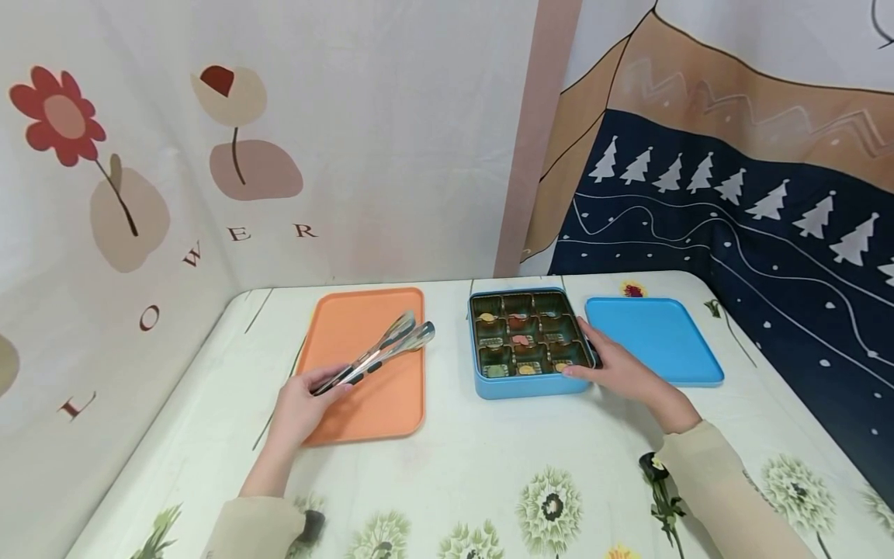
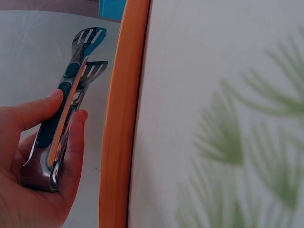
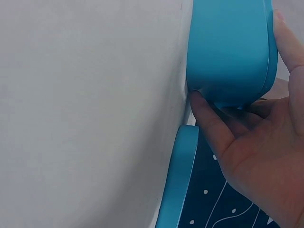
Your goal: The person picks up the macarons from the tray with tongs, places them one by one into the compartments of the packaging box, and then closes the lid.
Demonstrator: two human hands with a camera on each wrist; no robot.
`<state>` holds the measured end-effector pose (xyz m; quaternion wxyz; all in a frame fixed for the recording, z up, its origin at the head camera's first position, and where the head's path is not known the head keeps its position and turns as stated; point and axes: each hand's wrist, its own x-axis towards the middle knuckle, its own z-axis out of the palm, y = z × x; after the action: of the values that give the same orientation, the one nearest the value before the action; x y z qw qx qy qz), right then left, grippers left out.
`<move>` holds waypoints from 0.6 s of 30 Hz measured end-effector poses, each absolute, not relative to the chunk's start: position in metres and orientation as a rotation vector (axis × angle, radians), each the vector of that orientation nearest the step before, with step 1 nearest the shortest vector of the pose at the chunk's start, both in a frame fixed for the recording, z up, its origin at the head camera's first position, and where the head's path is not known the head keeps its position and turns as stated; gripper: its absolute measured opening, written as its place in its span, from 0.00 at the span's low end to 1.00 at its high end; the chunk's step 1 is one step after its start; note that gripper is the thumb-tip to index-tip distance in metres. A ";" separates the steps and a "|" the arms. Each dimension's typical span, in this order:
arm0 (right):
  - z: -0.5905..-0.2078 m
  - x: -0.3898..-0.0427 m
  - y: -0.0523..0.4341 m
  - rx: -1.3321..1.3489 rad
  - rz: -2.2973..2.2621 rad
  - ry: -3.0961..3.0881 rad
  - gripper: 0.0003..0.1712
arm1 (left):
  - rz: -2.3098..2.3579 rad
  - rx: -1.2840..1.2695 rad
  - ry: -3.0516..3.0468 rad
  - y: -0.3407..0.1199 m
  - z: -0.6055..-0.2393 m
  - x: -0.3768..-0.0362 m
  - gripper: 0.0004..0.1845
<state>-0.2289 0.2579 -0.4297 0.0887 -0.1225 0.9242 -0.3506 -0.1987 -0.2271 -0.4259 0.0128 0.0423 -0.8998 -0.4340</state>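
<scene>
My left hand [image 1: 296, 411] grips metal serving tongs [image 2: 53, 116] with dark grip pads, thumb on one arm and fingers around the other. The slotted heads stand apart, pointing up and right above an orange tray [image 1: 342, 326]. At the right front corner of a blue square box [image 1: 527, 386], my right hand [image 1: 621, 371] holds on. Its thumb lies at the rim and its fingers run along the side wall, with one fingertip low at the base in the right wrist view. Inside the box, a dark divided insert [image 1: 504, 359] has small coloured pieces in several compartments.
A flat blue lid or tray [image 1: 653, 341] lies to the right of the box, behind my right forearm. The white tablecloth [image 1: 447, 466] has printed flowers. Printed fabric walls [image 1: 391, 155] rise along the table's back and sides.
</scene>
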 end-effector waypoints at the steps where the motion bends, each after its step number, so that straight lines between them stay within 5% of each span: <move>1: -0.430 -0.229 0.258 -0.365 -1.044 2.750 0.59 | -1.354 0.135 -2.804 -0.228 -0.426 -0.199 0.23; 18: -0.427 -0.228 0.257 -0.362 -1.034 2.749 0.59 | -1.322 0.136 -2.823 -0.235 -0.431 -0.196 0.22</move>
<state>-0.2279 0.2573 -0.4271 0.0910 -0.1218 0.9251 -0.3481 -0.1960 -0.2354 -0.4313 0.0105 0.0436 -0.9047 -0.4237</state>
